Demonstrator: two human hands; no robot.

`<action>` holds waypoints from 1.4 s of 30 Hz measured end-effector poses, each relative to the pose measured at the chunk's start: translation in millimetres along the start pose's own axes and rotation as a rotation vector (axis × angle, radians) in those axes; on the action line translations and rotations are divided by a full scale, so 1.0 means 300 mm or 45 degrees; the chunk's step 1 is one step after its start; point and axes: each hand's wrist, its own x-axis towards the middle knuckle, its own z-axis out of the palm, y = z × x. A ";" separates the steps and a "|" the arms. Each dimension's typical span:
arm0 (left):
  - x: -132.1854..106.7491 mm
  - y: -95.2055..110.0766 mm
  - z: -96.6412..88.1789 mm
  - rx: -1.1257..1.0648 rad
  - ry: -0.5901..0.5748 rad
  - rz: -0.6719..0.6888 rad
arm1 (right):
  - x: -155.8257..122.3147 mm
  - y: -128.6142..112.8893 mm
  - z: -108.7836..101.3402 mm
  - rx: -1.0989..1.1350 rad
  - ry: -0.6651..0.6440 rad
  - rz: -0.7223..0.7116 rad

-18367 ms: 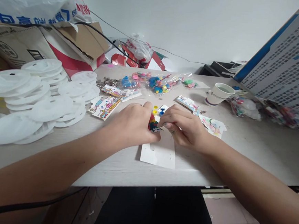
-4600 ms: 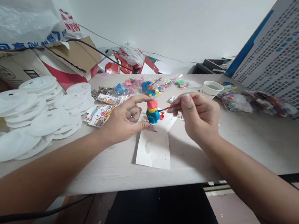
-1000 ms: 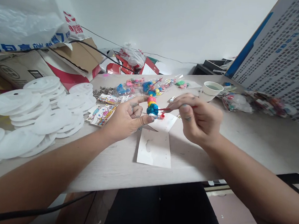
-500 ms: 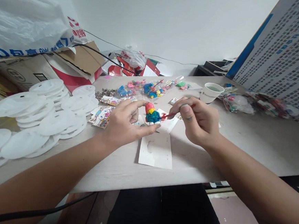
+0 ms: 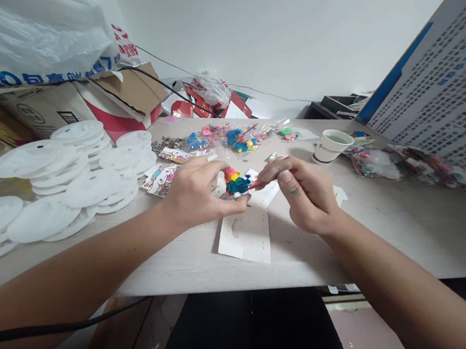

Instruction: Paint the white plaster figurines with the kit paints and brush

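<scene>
Between the thumb and fingers of my left hand (image 5: 199,193) is a small painted figurine (image 5: 237,184), coloured pink-red, yellow, dark blue-green and white. My right hand (image 5: 306,193) pinches a thin red paintbrush (image 5: 253,186), its tip at the blue-green part of the figurine. Below both hands lies a white card (image 5: 246,237) with faint marks on it. Cartoon-printed cards (image 5: 162,179) rest just beyond my left hand.
White plastic discs (image 5: 90,187) are piled at the left. A paper cup (image 5: 332,146) of liquid stands at the back right. Clear bags of coloured pieces (image 5: 239,138) lie along the back, others (image 5: 379,163) at the right. Cardboard boxes (image 5: 126,93) and a printed panel (image 5: 445,89) flank the table.
The figurine has tilted in my left hand, its pink-red top leaning left and away. My right hand and the brush have shifted slightly left. The whole view has moved a little.
</scene>
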 end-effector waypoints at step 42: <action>0.018 0.024 -0.017 -0.443 -0.373 -0.850 | 0.006 0.002 -0.016 -0.565 -0.202 -0.489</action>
